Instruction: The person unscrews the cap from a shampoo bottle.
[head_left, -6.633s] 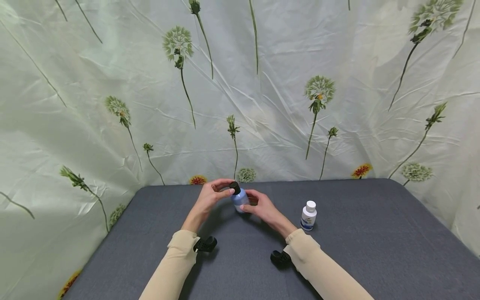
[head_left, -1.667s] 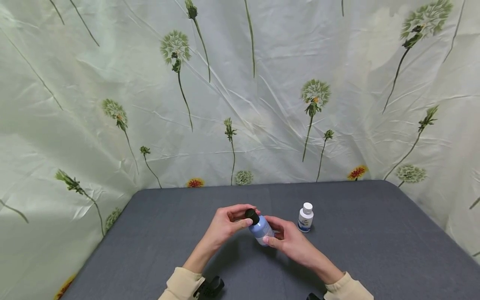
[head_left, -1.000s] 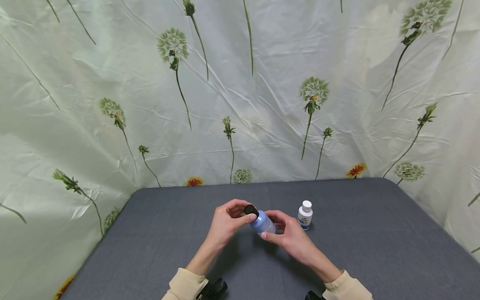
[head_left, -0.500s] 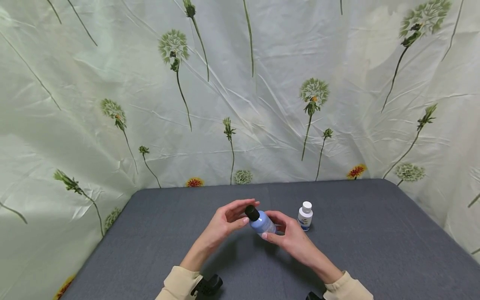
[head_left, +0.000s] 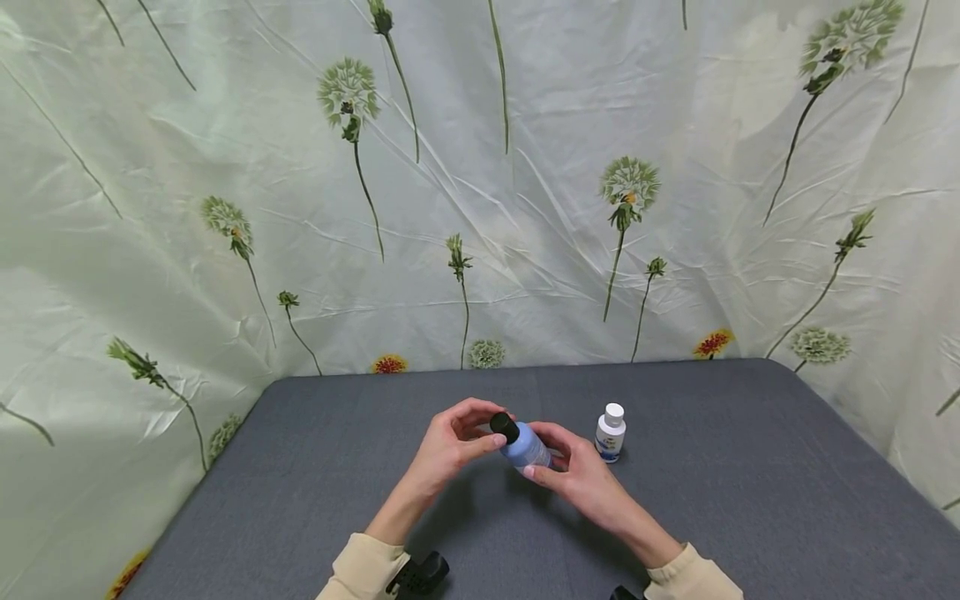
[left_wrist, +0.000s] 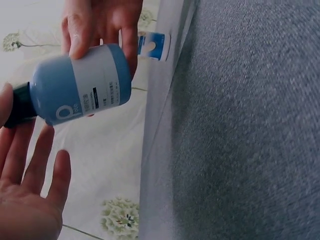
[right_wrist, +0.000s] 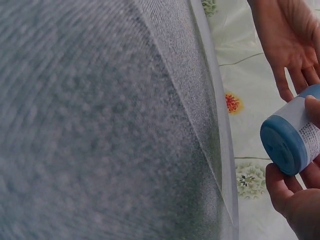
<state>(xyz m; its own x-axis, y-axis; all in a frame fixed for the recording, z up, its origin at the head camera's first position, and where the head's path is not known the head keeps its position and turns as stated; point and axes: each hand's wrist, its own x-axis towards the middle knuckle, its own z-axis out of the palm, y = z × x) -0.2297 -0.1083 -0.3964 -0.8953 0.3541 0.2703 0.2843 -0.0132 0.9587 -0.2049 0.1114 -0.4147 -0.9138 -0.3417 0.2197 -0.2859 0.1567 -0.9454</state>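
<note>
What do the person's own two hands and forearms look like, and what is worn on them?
The left hand and right hand are bare, without gloves. The left sleeve and right sleeve are plain cream. A black device sits at the left cuff; another black device shows partly at the right.

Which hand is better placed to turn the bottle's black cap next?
Probably the left hand: it pinches the black cap, while the right hand grips the blue bottle by its body and could steady it.
</note>
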